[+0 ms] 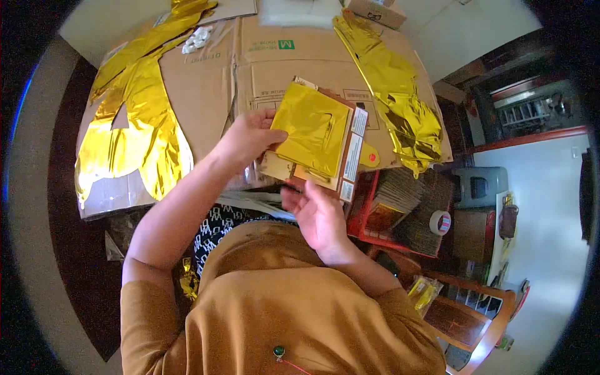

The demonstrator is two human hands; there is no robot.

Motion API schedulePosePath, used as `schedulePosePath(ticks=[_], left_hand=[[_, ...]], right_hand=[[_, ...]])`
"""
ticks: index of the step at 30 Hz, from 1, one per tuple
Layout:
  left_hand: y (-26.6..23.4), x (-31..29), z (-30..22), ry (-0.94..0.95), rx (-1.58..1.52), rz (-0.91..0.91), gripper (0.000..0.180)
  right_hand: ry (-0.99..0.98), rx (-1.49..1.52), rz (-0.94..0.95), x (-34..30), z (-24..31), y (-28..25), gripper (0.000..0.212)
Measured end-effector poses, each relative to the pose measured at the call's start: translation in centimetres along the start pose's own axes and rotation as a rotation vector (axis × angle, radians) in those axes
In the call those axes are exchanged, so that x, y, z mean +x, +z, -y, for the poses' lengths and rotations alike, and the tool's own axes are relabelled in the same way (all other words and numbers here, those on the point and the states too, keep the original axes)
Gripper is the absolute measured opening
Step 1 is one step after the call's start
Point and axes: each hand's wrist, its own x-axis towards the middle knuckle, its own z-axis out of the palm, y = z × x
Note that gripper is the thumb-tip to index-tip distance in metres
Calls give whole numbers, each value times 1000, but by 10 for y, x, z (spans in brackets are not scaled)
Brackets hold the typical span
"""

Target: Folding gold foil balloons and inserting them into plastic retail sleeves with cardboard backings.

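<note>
My left hand (pixel 249 139) pinches the left edge of a folded gold foil sheet (pixel 310 128), its thumb lying on top. Under the foil is a flat brown-and-cream card packet (pixel 351 153) with white label panels along its right side. Whether my left fingers also grip the packet is hidden. My right hand (pixel 319 215) is just below the packet's lower edge, palm partly turned up, thumb and fingers apart and slightly curled. Nothing shows in it; contact with the packet is unclear. Beyond the packet's right edge shows a yellow tab (pixel 370 156) with a red dot.
Flattened cardboard (pixel 206 94) covers the work surface. Gold foil lengths lie at the left (pixel 147 119) and right (pixel 400 94). A small white bundle (pixel 197 39) sits far left. At right, a red crate (pixel 362 219) holds stacked packets and a tape roll (pixel 440 222), near a wooden chair (pixel 450 319).
</note>
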Motion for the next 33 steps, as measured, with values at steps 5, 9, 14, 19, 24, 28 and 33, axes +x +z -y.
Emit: schedulePosePath(ticks=[5,9,14,19,24,28,33], left_hand=[[-37,36,-18,168,308,161,57],[-50,59,-52,264,776,198,66],[-55,82,-34,597,1321,-86,71],[-19,26,-33,663,1349,-304,77],[-24,19,19,769,1316,-289,80],[-31,21,28,820,1376,-287,82],[-33,18,23,766,1355,-222,81]], right_hand=[[540,-798,539,-24,69,5,23],[-89,-1161,670,11,124,25,20],[-986,-1879,363,132,122,43,41],[-793,-2265,238,145,101,25,65],[-681,-2310,160,133,71,25,78],[-621,-2286,151,129,63,23,80],[-561,-1928,327,120,91,15,73]])
